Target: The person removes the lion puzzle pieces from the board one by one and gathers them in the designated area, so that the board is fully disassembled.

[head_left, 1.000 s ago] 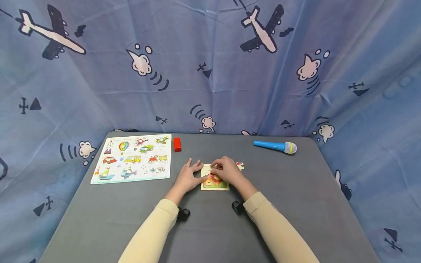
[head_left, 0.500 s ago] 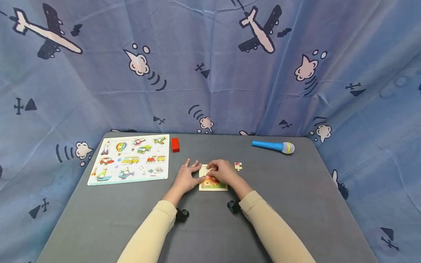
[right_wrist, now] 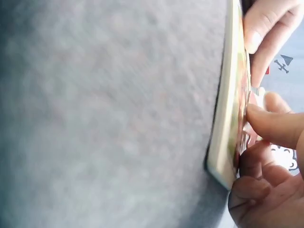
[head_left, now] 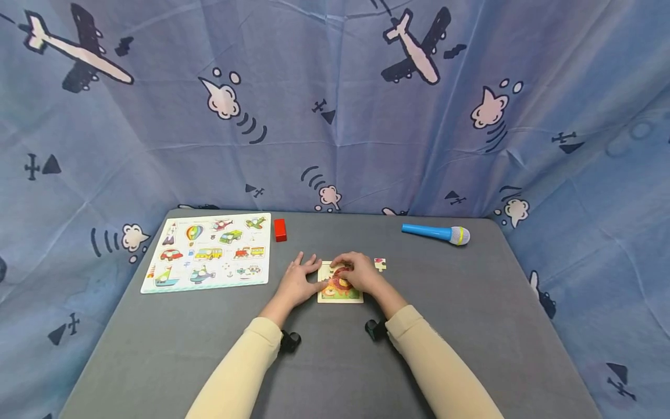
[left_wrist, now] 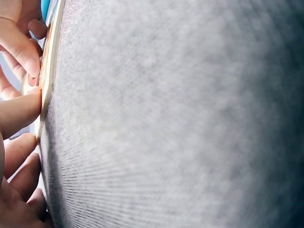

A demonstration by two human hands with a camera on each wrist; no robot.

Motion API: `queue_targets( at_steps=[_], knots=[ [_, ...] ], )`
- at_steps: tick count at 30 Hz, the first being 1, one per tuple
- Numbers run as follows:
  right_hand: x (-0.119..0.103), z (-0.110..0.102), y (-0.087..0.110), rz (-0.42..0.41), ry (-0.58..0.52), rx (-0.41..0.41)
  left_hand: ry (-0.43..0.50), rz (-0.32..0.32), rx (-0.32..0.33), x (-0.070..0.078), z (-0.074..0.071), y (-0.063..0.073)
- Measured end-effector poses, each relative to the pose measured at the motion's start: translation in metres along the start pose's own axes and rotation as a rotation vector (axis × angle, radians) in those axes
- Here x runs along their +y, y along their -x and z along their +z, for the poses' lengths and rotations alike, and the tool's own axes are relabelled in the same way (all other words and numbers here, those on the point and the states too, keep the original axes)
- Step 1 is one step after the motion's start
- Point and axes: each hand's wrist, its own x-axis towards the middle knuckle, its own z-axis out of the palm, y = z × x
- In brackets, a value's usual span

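Observation:
A small square jigsaw puzzle in a pale wooden frame [head_left: 340, 300] lies on the table in front of the person, with a red, orange and green picture. The left hand [head_left: 296, 285] rests at its left side with fingers spread, the thumb touching the frame's edge. Over the upper right of the puzzle, the right hand [head_left: 361, 273] pinches a reddish puzzle piece [right_wrist: 252, 135] between thumb and fingers. That piece looks tilted against the puzzle surface; the fingers partly hide it. Just right of the frame lies a loose puzzle piece [head_left: 380, 265].
On the left lies a white picture board [head_left: 209, 279] with vehicles on it. A red block [head_left: 280, 230] stands beside its upper right corner. A blue toy microphone [head_left: 429, 231] lies at the back right. A patterned curtain [head_left: 335, 116] hangs behind the grey table [head_left: 471, 326].
The right hand's fingers have shifted slightly over the puzzle, first left and then a little back right, and more of the red picture area shows. The left hand stays in place.

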Motion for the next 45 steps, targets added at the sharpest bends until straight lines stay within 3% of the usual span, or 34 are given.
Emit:
queue_targets(
  at_steps=[6, 12, 20, 26, 35, 45],
  knots=[
    [0.001, -0.005, -0.003, -0.003, -0.049, -0.014, -0.003, -0.008, -0.002, -0.001, -0.002, -0.002],
    [0.002, -0.01, -0.001, 0.028, -0.115, 0.049, -0.008, -0.016, -0.013, 0.0, -0.001, -0.001],
    [0.008, -0.028, 0.005, 0.028, -0.087, 0.123, 0.005, -0.022, -0.019, 0.002, -0.002, 0.0],
    [0.017, -0.048, 0.011, 0.034, -0.071, 0.145, 0.004, 0.028, -0.023, 0.0, -0.002, 0.001],
    [0.03, -0.071, 0.019, 0.029, -0.069, 0.163, -0.014, 0.032, -0.063, -0.003, -0.004, 0.001],
    [0.057, -0.091, 0.023, 0.021, -0.066, 0.188, -0.005, 0.041, -0.061, -0.004, -0.004, 0.003]
  ],
)
